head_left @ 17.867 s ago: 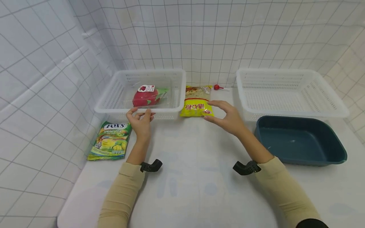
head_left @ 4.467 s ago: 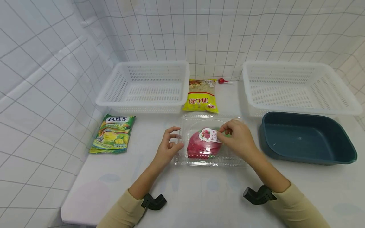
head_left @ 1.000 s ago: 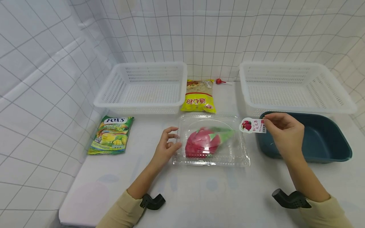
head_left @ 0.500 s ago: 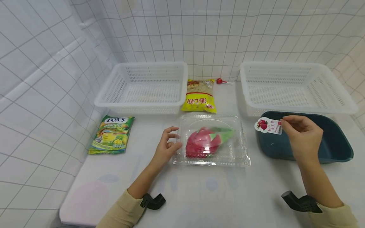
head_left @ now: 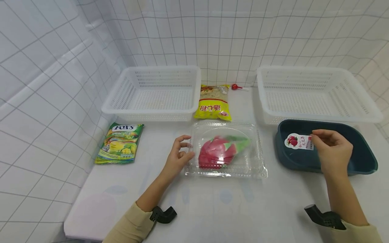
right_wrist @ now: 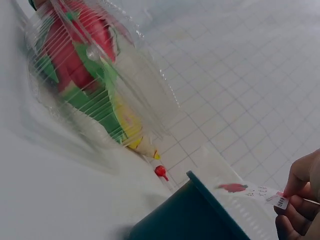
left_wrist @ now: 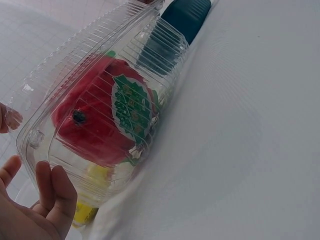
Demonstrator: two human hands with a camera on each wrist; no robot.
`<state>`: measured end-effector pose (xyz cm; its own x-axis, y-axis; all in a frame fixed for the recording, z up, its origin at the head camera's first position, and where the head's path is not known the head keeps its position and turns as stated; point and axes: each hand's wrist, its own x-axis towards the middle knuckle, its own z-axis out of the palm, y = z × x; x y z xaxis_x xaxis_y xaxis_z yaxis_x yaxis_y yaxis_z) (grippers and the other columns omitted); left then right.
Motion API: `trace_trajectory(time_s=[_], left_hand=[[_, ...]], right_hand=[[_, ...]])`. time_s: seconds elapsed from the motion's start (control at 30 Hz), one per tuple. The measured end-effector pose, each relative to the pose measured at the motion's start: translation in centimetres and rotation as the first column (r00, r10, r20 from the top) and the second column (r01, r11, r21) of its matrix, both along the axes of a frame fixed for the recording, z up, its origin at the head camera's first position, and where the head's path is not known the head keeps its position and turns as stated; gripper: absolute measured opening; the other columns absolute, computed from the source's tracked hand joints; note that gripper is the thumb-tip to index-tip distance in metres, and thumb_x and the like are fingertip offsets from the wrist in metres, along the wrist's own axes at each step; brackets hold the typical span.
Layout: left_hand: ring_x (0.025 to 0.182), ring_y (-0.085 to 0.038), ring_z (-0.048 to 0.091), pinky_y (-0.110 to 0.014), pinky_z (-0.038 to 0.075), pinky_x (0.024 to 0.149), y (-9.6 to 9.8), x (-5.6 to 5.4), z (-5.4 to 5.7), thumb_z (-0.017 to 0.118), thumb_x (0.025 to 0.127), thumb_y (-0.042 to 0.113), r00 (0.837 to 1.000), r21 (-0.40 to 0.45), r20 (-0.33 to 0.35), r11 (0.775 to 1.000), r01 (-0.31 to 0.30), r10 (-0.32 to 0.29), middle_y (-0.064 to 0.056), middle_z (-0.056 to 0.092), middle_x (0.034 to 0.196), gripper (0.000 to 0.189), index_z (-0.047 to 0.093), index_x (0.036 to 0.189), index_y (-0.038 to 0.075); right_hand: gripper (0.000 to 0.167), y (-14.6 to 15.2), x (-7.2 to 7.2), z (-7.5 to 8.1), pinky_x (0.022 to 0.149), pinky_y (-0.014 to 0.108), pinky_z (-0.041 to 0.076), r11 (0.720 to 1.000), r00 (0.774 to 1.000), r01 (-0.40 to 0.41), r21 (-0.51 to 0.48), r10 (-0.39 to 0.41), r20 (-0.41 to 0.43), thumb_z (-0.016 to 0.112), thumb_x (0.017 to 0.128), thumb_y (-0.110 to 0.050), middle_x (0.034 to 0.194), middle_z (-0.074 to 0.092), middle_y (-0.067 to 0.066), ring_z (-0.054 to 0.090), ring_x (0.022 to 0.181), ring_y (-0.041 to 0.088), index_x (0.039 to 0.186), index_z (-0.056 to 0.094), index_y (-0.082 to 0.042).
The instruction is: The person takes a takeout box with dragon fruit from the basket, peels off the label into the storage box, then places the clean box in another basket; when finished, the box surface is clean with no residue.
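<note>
A clear plastic clamshell box (head_left: 255, 158) lies on the table with a dragon fruit (head_left: 217, 150) inside it. At the box's left edge is my left hand (head_left: 177, 157), its bent fingers and thumb holding the rim. In the left wrist view a green label (left_wrist: 131, 107) shows on the fruit. My right hand (head_left: 334, 152) pinches one end of a white sticker (head_left: 299, 141) printed with a red fruit. This sticker extends leftward over the dark blue plastic bin (head_left: 328, 168). The right wrist view shows the sticker (right_wrist: 255, 192) above the bin's rim.
White plastic baskets stand at the back left (head_left: 152, 113) and back right (head_left: 316, 114). Between them lie a yellow pasta bag (head_left: 213, 104) and a red lollipop (head_left: 235, 87). A green Fox's candy bag (head_left: 120, 143) is on the left.
Earlier, the box moved from the left basket to the table. My right hand has since peeled the sticker off its lid and carried it right, over the bin. My left hand stays put.
</note>
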<state>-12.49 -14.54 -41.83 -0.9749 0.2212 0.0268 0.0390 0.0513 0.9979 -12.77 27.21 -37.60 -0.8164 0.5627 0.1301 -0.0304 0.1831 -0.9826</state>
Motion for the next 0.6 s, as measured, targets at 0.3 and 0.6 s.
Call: trace_trajectory(time_s=[0.3,0.6], left_hand=[[0.053,-0.007,0.034,-0.019,0.034,0.054,-0.1,-0.1,-0.1,0.060,0.091,0.008,1.000,-0.003,-0.006,1.000,0.000,0.000,-0.019,0.042,0.119,0.055,0.034,0.140,0.011],[0.053,-0.007,0.035,-0.019,0.035,0.054,-0.1,-0.1,-0.3,0.060,0.092,0.007,1.000,0.005,0.004,1.000,-0.001,0.001,-0.017,0.042,0.119,0.055,0.035,0.140,0.012]], right_hand=[[0.015,0.8,0.5,-1.6,0.061,0.007,0.043,0.921,0.981,-0.170,0.351,0.125,0.148,0.066,0.091,-0.010,0.080,0.061,-0.026,0.056,0.074,-0.004,0.103,0.069,-0.001],[0.026,1.2,0.7,-1.8,0.062,0.011,0.041,0.731,0.918,-0.362,0.579,0.174,0.356,0.060,0.097,-0.020,0.103,0.068,0.018,0.053,0.083,0.005,0.111,0.066,0.000]])
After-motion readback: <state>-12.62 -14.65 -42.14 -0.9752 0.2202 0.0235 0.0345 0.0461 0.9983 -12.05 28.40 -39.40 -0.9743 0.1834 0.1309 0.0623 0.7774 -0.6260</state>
